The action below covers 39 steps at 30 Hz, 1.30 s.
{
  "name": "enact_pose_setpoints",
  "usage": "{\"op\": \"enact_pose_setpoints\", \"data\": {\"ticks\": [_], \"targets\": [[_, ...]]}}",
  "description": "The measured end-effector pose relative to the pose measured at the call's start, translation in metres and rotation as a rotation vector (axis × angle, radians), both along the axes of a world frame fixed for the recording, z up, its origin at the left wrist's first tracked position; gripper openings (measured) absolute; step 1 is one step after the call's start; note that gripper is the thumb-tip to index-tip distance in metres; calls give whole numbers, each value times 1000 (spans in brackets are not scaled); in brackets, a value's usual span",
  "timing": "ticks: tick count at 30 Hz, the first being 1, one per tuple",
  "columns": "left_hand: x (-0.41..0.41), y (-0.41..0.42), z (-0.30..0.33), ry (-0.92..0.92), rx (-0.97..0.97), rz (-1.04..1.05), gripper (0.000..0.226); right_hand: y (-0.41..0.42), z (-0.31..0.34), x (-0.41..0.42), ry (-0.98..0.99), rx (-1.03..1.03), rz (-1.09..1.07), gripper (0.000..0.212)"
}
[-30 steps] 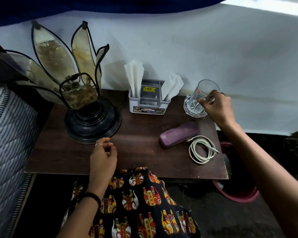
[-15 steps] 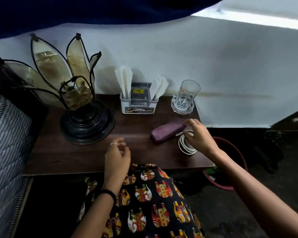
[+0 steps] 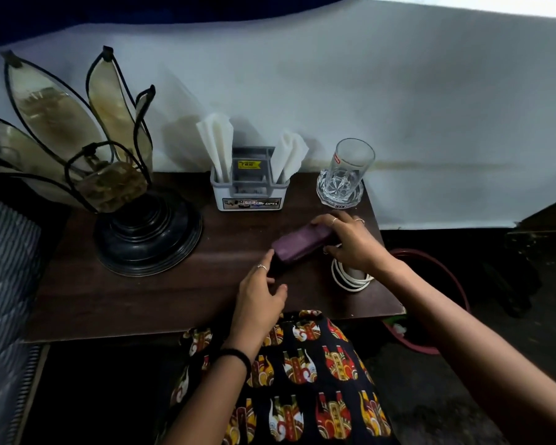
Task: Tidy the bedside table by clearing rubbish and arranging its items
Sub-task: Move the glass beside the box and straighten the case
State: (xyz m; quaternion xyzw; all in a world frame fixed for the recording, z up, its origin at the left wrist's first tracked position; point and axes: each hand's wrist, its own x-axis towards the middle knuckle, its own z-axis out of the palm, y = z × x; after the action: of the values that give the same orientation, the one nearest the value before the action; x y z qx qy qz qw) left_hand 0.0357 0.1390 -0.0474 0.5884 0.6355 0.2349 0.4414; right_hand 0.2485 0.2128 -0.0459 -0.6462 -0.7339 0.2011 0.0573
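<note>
On the dark bedside table (image 3: 116, 303), we are gripping the purple case (image 3: 297, 246) at its centre-right with right hand (image 3: 350, 244), left hand (image 3: 259, 292) fingers touching its seven o'clock end, probably to straighten it.

On the desk (image 3: 116, 303), the case (image 3: 297, 245) lies between the left hand (image 3: 259, 292) and right hand (image 3: 350, 244). The cable (image 3: 345, 279) sits under the right hand, the glass (image 3: 347, 170) beyond it, the holder (image 3: 251, 191) and lamp (image 3: 132, 226) to its left.
</note>
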Motion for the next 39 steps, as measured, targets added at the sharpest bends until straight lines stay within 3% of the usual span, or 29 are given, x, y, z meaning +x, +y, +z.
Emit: {"op": "enact_pose_setpoints", "data": {"ticks": [7,10,14,17,27,33,39], "targets": [[5,5,-2,17,-12,84,80,7,9,-2,-145,40,125,62],[1,5,3,28,51,173,71,7,13,-8,-31,27,148,53],[-10,8,3,48,73,286,61,7,16,-23,218,-64,38,40],[-17,12,-2,20,29,329,68,7,10,-36,299,-100,-54,43],[-16,36,-8,22,94,374,74,7,-17,-65,336,62,-431,42],[-17,46,-9,94,138,356,70,1,-11,-72,428,65,-510,38],[-25,44,-2,30,140,341,64,-5,-7,-74,405,60,-512,34]]}}
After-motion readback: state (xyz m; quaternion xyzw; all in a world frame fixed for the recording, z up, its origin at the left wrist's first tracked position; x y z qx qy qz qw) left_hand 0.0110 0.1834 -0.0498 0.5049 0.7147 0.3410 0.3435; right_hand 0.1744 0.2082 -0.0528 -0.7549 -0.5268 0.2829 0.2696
